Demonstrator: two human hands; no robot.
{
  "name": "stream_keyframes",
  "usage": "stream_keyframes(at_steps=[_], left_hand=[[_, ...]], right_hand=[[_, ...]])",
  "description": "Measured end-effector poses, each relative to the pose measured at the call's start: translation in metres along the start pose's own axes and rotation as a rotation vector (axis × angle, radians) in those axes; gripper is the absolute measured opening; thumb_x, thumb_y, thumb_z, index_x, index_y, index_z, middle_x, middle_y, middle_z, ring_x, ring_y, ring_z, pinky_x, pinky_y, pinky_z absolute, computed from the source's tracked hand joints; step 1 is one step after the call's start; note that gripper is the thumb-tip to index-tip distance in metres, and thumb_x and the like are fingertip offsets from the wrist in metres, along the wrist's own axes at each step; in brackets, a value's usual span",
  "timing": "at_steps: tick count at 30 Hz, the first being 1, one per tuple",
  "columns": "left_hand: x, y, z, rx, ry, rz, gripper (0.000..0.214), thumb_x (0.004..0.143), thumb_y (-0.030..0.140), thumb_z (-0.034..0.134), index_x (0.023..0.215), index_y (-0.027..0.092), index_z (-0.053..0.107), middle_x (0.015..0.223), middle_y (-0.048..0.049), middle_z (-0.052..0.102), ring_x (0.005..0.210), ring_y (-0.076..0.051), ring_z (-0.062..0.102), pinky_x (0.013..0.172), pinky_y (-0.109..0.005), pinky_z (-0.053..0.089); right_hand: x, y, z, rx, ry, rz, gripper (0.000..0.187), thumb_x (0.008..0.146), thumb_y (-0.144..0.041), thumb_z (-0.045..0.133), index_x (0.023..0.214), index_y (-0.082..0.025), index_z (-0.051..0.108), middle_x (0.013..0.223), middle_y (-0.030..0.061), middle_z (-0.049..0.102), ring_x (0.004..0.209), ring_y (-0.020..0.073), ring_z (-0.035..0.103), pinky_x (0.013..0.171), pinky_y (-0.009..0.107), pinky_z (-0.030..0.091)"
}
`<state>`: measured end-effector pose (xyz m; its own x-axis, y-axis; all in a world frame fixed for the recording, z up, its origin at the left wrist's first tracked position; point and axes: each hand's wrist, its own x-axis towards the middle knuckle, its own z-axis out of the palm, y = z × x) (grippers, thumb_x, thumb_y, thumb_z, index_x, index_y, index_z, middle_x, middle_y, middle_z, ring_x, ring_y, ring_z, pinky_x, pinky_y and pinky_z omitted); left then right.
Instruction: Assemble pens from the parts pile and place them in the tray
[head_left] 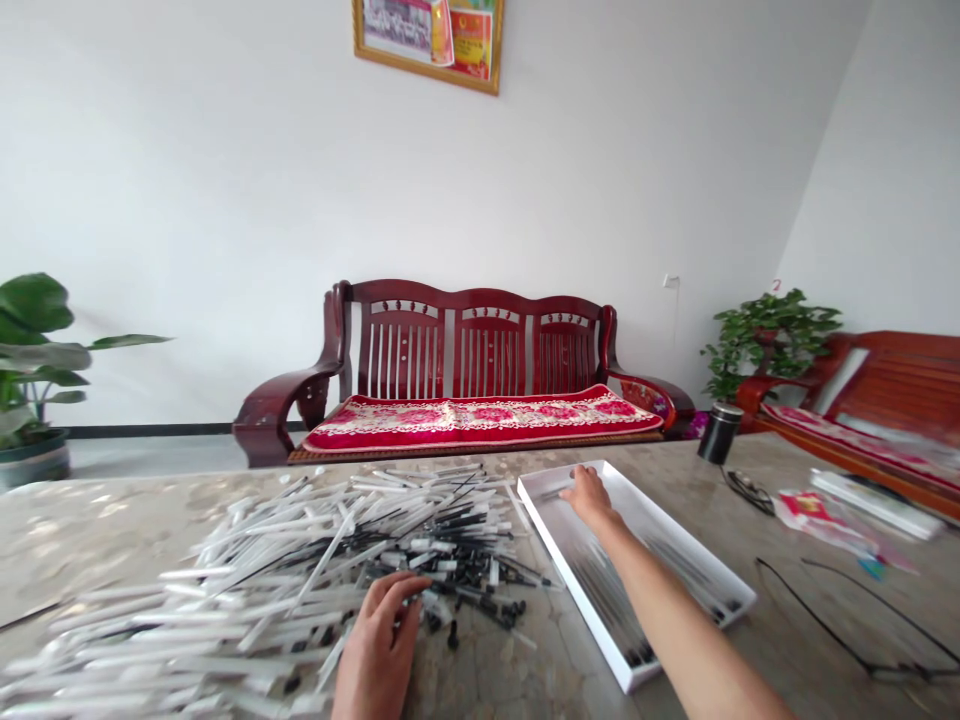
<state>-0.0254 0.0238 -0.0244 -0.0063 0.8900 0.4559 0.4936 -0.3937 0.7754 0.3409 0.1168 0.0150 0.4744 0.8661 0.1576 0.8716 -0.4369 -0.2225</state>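
My left hand [379, 640] is at the near edge of a spread pile of pen parts, its fingers curled together beside small black pen caps [487, 600]. Whatever lies between those fingertips is hidden. White pen barrels [187, 620] are heaped to its left, with thin dark rods among them. My right hand [589, 495] reaches into the far end of a shallow white box [559, 570], fingers bent together; what they grip is too blurred to name. Clear pens with black ends [611, 600] lie lengthwise in the box, partly covered by my right forearm.
Right of the box are a black cylindrical canister [720, 433], eyeglasses [870, 655], a red-and-clear plastic packet [817, 520] and a long white box [877, 503]. A wooden bench [480, 350] with a red cover stands behind the stone-patterned table [97, 520].
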Motion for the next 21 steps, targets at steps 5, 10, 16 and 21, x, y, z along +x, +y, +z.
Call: stream_keyframes(at_steps=[5, 10, 16, 21], left_hand=[[0.000, 0.002, 0.000, -0.008, -0.003, -0.004, 0.027, 0.082, 0.035, 0.049, 0.088, 0.027, 0.074, 0.103, -0.0046, 0.070, 0.096, -0.024, 0.068, 0.088, -0.037, 0.054], [0.000, 0.004, -0.001, -0.036, -0.007, -0.015, 0.027, 0.081, 0.035, 0.049, 0.087, 0.027, 0.073, 0.102, -0.0048, 0.070, 0.093, -0.024, 0.068, 0.088, -0.039, 0.054], [0.000, 0.006, -0.001, -0.046, 0.001, -0.011, 0.027, 0.081, 0.034, 0.048, 0.087, 0.027, 0.073, 0.101, -0.0052, 0.070, 0.095, -0.024, 0.067, 0.088, -0.039, 0.053], [0.000, 0.007, -0.001, -0.072, -0.003, -0.011, 0.025, 0.080, 0.031, 0.049, 0.086, 0.026, 0.073, 0.098, -0.0053, 0.071, 0.092, -0.024, 0.068, 0.087, -0.038, 0.054]], right_hand=[[-0.013, -0.011, -0.004, -0.043, -0.026, -0.035, 0.028, 0.086, -0.030, 0.062, 0.112, -0.019, 0.064, 0.117, 0.0116, 0.063, 0.108, 0.0220, 0.061, 0.086, 0.028, 0.045], [-0.030, -0.018, -0.014, -0.079, -0.128, -0.156, 0.020, 0.085, -0.025, 0.060, 0.103, -0.024, 0.070, 0.114, 0.0074, 0.068, 0.110, 0.0220, 0.061, 0.083, 0.028, 0.044], [-0.068, -0.019, -0.045, -0.094, -0.193, -0.219, 0.027, 0.093, -0.031, 0.047, 0.106, -0.021, 0.068, 0.114, 0.0099, 0.070, 0.106, 0.0227, 0.064, 0.079, 0.028, 0.041], [-0.136, -0.008, -0.071, -0.132, -0.200, -0.314, 0.034, 0.093, -0.042, 0.045, 0.115, -0.023, 0.062, 0.103, 0.0110, 0.074, 0.096, 0.0268, 0.069, 0.072, 0.030, 0.042]])
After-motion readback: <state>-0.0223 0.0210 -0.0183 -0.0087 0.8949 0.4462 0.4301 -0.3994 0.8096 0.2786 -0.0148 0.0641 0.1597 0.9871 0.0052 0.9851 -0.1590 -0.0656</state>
